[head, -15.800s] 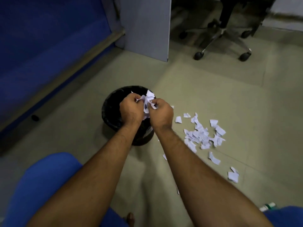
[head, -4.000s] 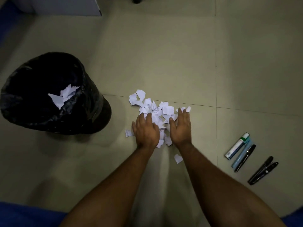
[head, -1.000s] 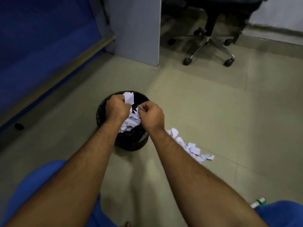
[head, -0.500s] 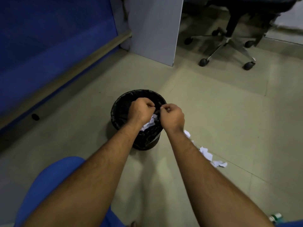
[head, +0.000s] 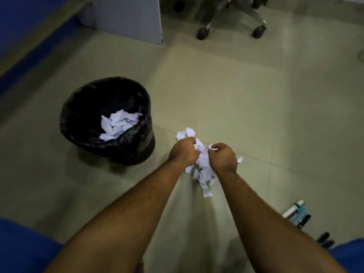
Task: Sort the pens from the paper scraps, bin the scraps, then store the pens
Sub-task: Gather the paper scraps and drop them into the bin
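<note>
Both hands [head: 202, 156] have left the bin [head: 107, 121], seemingly gathering floor scraps [head: 203, 170].

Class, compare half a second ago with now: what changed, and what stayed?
Both hands left the bin and came right to the floor scraps; left hand and right hand are gathering them. Bin and pens stayed put.
</note>
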